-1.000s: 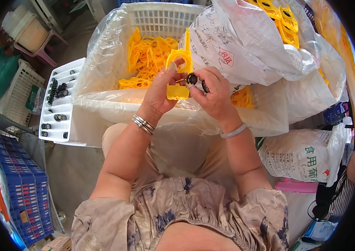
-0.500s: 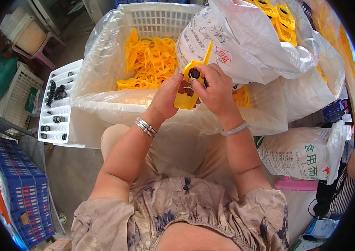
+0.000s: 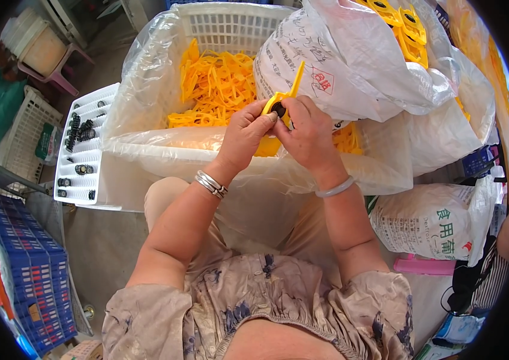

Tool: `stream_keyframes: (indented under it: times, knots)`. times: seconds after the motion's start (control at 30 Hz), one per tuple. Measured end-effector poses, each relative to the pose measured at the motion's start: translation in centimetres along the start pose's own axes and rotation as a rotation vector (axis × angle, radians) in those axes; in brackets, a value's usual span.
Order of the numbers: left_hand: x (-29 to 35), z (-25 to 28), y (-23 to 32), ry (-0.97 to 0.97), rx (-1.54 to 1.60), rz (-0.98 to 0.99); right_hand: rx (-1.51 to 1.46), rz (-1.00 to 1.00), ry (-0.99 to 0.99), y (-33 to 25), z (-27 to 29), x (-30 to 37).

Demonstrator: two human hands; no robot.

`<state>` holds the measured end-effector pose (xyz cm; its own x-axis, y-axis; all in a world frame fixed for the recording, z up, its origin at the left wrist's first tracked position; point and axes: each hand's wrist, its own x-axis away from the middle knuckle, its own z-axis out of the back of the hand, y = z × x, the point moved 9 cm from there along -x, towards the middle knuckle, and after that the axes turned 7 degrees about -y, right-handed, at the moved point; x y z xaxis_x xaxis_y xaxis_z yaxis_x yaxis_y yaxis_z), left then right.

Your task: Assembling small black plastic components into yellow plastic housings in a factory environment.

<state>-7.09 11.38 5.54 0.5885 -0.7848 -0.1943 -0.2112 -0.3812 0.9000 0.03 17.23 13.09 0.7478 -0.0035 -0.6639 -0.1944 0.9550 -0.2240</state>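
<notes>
Between my hands is a yellow plastic part (image 3: 298,78) with a thin pointed arm that sticks up and away from me. A black round piece (image 3: 278,108) sits in its ring-shaped middle. My left hand (image 3: 243,135) is closed on the part's left side, its thumb pressed onto the black piece. From the right, my right hand (image 3: 307,129) grips the part with bent fingers, thumb and forefinger by the ring. Both hands hide much of the part's lower section. Below them lies the plastic-lined crate (image 3: 224,27), holding a heap of similar yellow parts (image 3: 218,81).
To the left stands a white slotted tray (image 3: 89,153) with several black round pieces. A large white sack (image 3: 350,72) leans over the crate's right side, with yellow parts on top. Another printed sack (image 3: 416,222) rests at lower right. Blue crates (image 3: 32,270) stand at lower left.
My left thumb has moved onto the black piece, and my hands have closed in around the part. The yellow part has tilted, its lower section now mostly covered.
</notes>
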Motion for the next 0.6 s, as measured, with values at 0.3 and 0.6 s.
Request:
stream_keyframes:
  times: [0.3,0.6]
  knots:
    - [0.2,0.7,0.8,0.061,-0.091,-0.060,0.010,-0.014,-0.004,-0.8,0.0,-0.2]
    - [-0.1,0.7,0.8,0.005,0.177,-0.041,-0.811,-0.489,0.013,4.5,-1.4,1.1]
